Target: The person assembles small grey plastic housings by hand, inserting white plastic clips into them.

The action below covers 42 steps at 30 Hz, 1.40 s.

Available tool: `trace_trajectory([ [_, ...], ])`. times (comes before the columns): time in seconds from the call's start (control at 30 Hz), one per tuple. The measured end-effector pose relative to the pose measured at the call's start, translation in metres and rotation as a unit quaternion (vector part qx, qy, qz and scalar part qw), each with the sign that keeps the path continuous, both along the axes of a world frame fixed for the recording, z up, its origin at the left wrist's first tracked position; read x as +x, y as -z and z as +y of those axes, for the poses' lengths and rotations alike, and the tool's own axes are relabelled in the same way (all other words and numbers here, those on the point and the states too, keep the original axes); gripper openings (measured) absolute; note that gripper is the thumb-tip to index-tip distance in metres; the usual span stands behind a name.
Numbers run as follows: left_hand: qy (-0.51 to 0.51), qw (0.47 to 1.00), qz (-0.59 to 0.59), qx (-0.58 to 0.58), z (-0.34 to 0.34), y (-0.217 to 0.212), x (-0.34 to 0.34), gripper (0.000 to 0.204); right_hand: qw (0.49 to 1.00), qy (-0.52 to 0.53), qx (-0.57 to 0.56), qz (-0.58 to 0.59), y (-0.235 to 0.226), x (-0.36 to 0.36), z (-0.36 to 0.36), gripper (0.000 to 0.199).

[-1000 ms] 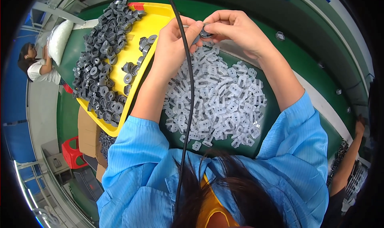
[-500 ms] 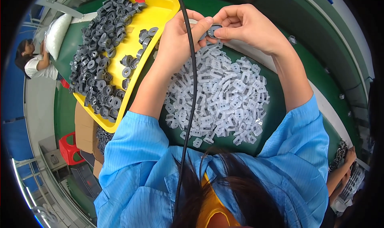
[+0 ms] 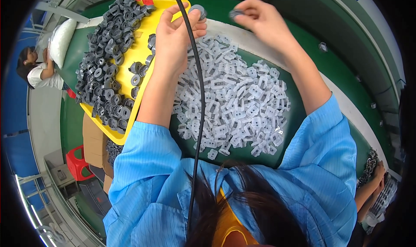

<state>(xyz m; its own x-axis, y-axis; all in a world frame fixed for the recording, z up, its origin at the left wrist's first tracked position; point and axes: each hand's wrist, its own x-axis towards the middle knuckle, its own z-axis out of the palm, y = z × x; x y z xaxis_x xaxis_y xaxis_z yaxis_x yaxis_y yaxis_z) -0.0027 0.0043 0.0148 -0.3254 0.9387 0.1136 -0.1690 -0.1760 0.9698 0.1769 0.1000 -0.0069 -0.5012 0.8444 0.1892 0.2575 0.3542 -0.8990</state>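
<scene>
My left hand [image 3: 173,41] is raised beside the yellow tray [image 3: 167,4], its thumb and fingers closed on a grey round plastic part [image 3: 199,10]. Apart from it, my right hand [image 3: 265,24] pinches a darker grey plastic part [image 3: 236,14] between thumb and fingertips. Heaped below and between my forearms are many small translucent white plastic pieces [image 3: 234,100] with paired holes. Many grey ring-shaped parts [image 3: 108,65] fill the left side of the tray, and a few lie loose near its right edge.
A black cable [image 3: 202,95] hangs across the view, in front of my left hand. Left of me are a cardboard box [image 3: 93,138] and a red stool [image 3: 78,162]. A person [image 3: 39,69] handles a white bag [image 3: 63,43] at far left; another person's arms [image 3: 372,186] show at right.
My hands were together at one grey part; now they are apart, each holding a grey part. The left has moved left toward the tray, and the right has shifted slightly up.
</scene>
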Motion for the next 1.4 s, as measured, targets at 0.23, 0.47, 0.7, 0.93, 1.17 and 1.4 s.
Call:
trace_trajectory([
  [0.23,0.044,0.999,0.0,-0.029,0.01,0.013,-0.01,0.035,0.93,0.162,0.28,-0.175,0.019,0.029,0.031,0.021],
  [0.47,0.043,0.976,0.204,-0.07,0.006,0.013,-0.011,0.037,0.97,-0.052,0.203,-0.123,0.002,-0.009,-0.024,0.018],
  [0.7,0.111,0.991,0.058,-0.044,0.012,0.017,-0.012,0.037,0.97,-0.004,0.189,-0.151,0.001,-0.01,-0.04,0.02],
  [0.93,0.158,0.982,-0.064,-0.076,0.002,0.004,-0.002,0.037,0.999,-0.048,-0.018,-0.01,-0.033,0.002,-0.028,0.018],
  [1.17,0.16,0.984,-0.072,-0.029,0.002,0.007,0.006,0.037,0.992,-0.098,-0.068,0.037,-0.031,0.007,-0.018,0.021],
  [1.4,0.136,0.989,0.048,0.018,-0.002,0.006,0.017,0.051,0.99,0.057,0.129,0.02,-0.018,-0.013,-0.036,0.017],
])
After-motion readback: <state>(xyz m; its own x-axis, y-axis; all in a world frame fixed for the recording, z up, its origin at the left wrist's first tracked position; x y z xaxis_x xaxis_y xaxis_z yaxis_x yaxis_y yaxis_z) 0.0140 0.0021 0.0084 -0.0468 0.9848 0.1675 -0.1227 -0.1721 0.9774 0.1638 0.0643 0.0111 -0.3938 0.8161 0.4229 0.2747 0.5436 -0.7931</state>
